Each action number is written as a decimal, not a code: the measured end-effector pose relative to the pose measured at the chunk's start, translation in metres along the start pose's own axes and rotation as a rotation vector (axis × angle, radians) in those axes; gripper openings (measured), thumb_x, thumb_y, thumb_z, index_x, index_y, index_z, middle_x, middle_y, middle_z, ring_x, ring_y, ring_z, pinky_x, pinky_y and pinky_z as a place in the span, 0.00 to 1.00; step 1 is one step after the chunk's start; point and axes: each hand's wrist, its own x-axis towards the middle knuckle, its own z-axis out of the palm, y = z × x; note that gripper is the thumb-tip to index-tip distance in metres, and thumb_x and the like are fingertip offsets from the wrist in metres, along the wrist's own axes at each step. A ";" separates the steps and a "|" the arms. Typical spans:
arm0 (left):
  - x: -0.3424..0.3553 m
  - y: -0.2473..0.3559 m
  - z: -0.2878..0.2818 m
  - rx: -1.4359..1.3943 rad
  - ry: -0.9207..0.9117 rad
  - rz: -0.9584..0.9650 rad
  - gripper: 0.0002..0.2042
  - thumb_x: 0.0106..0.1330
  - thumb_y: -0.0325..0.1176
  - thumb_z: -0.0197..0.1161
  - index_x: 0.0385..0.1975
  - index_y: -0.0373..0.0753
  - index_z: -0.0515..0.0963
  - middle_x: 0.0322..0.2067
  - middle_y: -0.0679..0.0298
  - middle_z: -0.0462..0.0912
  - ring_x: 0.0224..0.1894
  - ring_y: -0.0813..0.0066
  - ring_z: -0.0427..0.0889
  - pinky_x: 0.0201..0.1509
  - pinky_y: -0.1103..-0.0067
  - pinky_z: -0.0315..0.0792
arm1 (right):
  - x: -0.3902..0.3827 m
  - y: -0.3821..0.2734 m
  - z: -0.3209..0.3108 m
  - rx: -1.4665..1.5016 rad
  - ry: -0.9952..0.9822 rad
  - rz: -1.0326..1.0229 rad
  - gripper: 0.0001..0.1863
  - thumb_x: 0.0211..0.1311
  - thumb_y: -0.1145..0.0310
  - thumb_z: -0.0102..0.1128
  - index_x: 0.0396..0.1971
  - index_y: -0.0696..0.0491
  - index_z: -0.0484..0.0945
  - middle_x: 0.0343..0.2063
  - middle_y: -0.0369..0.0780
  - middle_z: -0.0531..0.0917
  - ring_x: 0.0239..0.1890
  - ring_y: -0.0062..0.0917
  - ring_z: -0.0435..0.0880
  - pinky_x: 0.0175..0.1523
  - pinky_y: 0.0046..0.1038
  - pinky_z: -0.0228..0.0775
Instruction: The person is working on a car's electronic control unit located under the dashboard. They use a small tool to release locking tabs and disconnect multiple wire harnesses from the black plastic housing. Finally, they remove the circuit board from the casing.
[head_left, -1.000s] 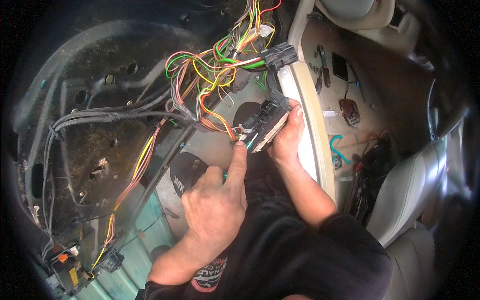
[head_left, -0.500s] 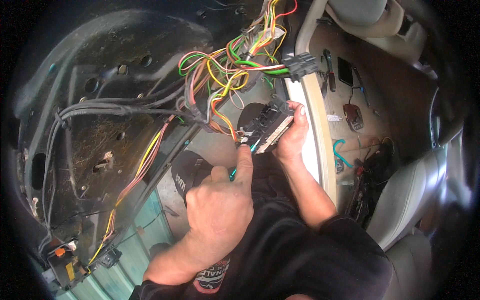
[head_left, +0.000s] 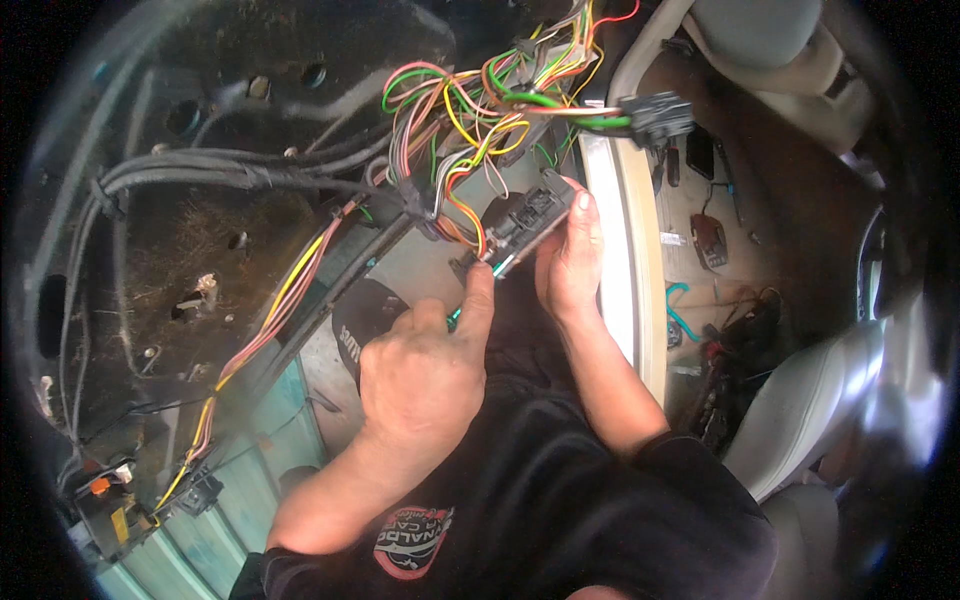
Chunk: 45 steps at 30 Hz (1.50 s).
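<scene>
In my right hand (head_left: 575, 265) is a black plastic module (head_left: 535, 215) with connector sockets along its top, its far end gripped by thumb and fingers. A bundle of yellow, red and brown wires (head_left: 465, 215) runs into the module's near left end. My left hand (head_left: 425, 370) presses its outstretched index fingertip at that end, where the wires enter. Its other fingers are curled, and a thin teal tool (head_left: 455, 318) shows beside them; most of it is hidden. A loose black multi-wire plug (head_left: 657, 118) hangs above my right hand.
To the left stands a dark stripped door panel (head_left: 220, 250) with black cables (head_left: 250, 175) across it. A pale door sill (head_left: 625, 300) runs along the right. Beyond it, a phone (head_left: 700, 155) and a brown-black device (head_left: 710, 242) lie on the floor near a grey seat (head_left: 820, 410).
The module has turned in my right hand, so its pale label no longer faces me. My left index finger stays at the wire end. The whole view has shifted slightly.
</scene>
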 end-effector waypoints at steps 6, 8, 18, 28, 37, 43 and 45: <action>-0.008 0.004 0.004 -0.013 0.042 0.015 0.26 0.59 0.28 0.61 0.62 0.43 0.79 0.25 0.65 0.69 0.24 0.69 0.76 0.23 0.75 0.76 | -0.009 -0.030 0.034 0.274 0.053 0.297 0.35 0.70 0.32 0.49 0.46 0.54 0.76 0.40 0.41 0.81 0.46 0.31 0.82 0.55 0.37 0.76; -0.015 0.010 0.003 -0.178 0.019 -0.012 0.33 0.61 0.28 0.66 0.70 0.42 0.71 0.27 0.60 0.67 0.29 0.60 0.76 0.30 0.66 0.74 | 0.002 -0.032 0.039 0.142 0.071 0.325 0.37 0.66 0.29 0.53 0.46 0.53 0.76 0.37 0.39 0.83 0.38 0.29 0.85 0.42 0.32 0.79; -0.019 -0.002 -0.007 -0.284 0.085 -0.051 0.16 0.68 0.28 0.63 0.53 0.31 0.78 0.29 0.57 0.72 0.29 0.57 0.76 0.32 0.65 0.71 | 0.008 -0.011 0.051 0.345 0.078 0.533 0.36 0.62 0.25 0.50 0.33 0.49 0.75 0.23 0.34 0.76 0.24 0.25 0.78 0.29 0.30 0.73; -0.016 0.003 -0.008 -0.249 0.133 -0.018 0.17 0.64 0.24 0.65 0.53 0.31 0.79 0.29 0.57 0.73 0.31 0.58 0.77 0.33 0.66 0.72 | -0.004 -0.019 0.060 0.431 0.047 0.647 0.36 0.69 0.29 0.41 0.41 0.50 0.80 0.29 0.37 0.83 0.27 0.27 0.79 0.35 0.33 0.74; -0.021 0.008 -0.006 -0.180 0.204 0.047 0.17 0.62 0.25 0.66 0.52 0.31 0.81 0.28 0.60 0.72 0.29 0.62 0.76 0.31 0.68 0.71 | -0.007 -0.025 0.060 0.396 0.011 0.748 0.43 0.61 0.22 0.42 0.39 0.51 0.81 0.22 0.38 0.76 0.25 0.33 0.78 0.30 0.41 0.74; -0.022 0.009 -0.007 -0.164 0.185 0.035 0.17 0.63 0.25 0.66 0.52 0.32 0.81 0.28 0.60 0.73 0.29 0.62 0.77 0.31 0.68 0.72 | -0.007 -0.026 0.059 0.423 0.035 0.708 0.40 0.63 0.24 0.42 0.37 0.50 0.79 0.24 0.38 0.79 0.24 0.30 0.78 0.29 0.41 0.74; -0.023 0.008 -0.007 -0.156 0.168 0.030 0.17 0.63 0.25 0.66 0.52 0.33 0.81 0.28 0.60 0.74 0.30 0.62 0.77 0.31 0.68 0.72 | -0.002 -0.020 0.053 0.479 0.002 0.658 0.40 0.61 0.23 0.45 0.35 0.51 0.77 0.24 0.39 0.76 0.25 0.32 0.77 0.31 0.40 0.72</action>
